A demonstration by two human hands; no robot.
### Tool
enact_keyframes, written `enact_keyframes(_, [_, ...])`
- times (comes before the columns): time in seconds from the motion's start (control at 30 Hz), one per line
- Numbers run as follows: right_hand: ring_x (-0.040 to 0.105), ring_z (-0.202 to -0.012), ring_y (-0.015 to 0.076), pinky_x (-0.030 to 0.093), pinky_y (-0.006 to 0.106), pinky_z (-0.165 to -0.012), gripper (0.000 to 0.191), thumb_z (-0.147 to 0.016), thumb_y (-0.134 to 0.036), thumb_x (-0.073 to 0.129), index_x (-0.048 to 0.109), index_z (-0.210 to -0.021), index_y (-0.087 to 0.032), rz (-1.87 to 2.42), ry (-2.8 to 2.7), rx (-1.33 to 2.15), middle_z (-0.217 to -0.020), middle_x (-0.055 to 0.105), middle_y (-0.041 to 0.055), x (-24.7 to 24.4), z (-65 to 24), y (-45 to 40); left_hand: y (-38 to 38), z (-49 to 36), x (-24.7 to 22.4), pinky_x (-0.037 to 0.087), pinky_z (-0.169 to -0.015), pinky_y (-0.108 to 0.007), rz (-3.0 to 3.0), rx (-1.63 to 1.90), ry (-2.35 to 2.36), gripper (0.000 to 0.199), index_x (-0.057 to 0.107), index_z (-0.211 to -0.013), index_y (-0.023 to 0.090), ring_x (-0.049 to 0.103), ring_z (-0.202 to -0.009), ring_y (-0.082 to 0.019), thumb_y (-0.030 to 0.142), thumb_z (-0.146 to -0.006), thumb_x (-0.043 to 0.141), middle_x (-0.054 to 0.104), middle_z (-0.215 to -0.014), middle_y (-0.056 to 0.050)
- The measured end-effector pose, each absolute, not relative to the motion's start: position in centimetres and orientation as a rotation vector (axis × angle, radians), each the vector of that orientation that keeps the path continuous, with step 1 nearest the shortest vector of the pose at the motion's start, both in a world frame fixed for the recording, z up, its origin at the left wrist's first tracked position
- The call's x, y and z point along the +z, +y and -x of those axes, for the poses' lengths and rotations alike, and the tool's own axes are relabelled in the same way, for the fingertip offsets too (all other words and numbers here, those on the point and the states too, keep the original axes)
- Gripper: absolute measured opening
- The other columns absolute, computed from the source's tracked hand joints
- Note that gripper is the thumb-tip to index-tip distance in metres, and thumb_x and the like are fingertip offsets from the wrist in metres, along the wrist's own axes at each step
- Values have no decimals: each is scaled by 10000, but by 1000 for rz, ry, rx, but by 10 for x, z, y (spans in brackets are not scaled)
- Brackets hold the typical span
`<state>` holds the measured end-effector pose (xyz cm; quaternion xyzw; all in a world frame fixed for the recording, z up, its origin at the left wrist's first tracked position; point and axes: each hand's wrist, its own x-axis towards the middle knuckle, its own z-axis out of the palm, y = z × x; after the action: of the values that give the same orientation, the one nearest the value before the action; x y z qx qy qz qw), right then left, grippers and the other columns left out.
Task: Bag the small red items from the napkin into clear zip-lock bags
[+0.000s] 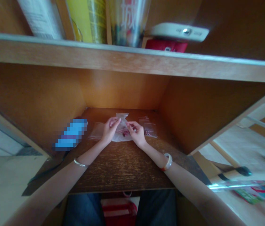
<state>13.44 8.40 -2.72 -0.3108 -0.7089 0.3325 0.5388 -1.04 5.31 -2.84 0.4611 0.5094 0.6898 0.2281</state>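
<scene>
L hand (110, 130) & R hand (136, 134) at center, just apart, fingers curled, tips pinched toward each other. L forearm (87, 156) & R forearm (154, 155) bare, angled in from lower corners, converging. L wrist (101, 142) w/ thin metal bangle, R wrist (143, 145) w/ thick pale bangle further up arm, both slightly bent.

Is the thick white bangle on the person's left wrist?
No, the thick white bangle sits on the right wrist, while the left wrist wears a thin metal bracelet.

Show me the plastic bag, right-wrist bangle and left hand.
Plastic bag (120, 137), head view, its lower middle.
Right-wrist bangle (168, 161), head view, its outer band.
Left hand (110, 130), head view, its back.
</scene>
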Motion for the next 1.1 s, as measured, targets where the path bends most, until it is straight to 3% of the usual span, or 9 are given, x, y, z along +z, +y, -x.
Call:
enact_keyframes(0.17, [592, -598, 143, 487, 278, -594, 209, -837, -383, 553, 675, -828, -212, 696, -1730, 877, -721, 668, 13, -27, -134, 83, 55, 16, -29, 473, -678, -237, -1203, 1989, 1454, 294, 584, -742, 170, 606, -709, -136, 459, -775, 630, 623, -717, -4])
enact_keyframes(0.4, [561, -521, 132, 469, 260, -526, 235, -812, -423, 583, 665, -864, -209, 713, -1674, 936, -598, 600, -19, -28, -132, 84, 54, 19, -30, 470, -610, -220, -1140, 2056, 1429, 311, 538, -756, 186, 602, -653, -128, 492, -801, 578, 633, -696, -2])
enact_keyframes(0.67, [587, -634, 146, 471, 274, -618, 232, -827, -407, 581, 658, -877, -194, 739, -1541, 842, -719, 655, 20, -26, -134, 85, 54, 8, -30, 439, -533, -213, -1095, 1949, 1372, 321, 567, -712, 177, 560, -583, -117, 489, -760, 618, 597, -658, 5])
enact_keyframes(0.93, [602, -656, 152, 483, 279, -622, 278, -812, -442, 584, 644, -866, -176, 802, -1360, 856, -757, 674, 36, -32, -135, 95, 48, 1, -32, 484, -627, -241, -1403, 1764, 1323, 283, 583, -741, 182, 609, -669, -144, 458, -761, 639, 628, -685, 2])
enact_keyframes(1.1, [616, -674, 166, 486, 299, -655, 292, -787, -455, 592, 666, -835, -176, 860, -1391, 928, -762, 698, 48, -37, -132, 98, 52, 6, -35, 513, -664, -272, -1348, 1849, 1339, 260, 589, -798, 185, 649, -728, -167, 443, -789, 620, 671, -760, -25])
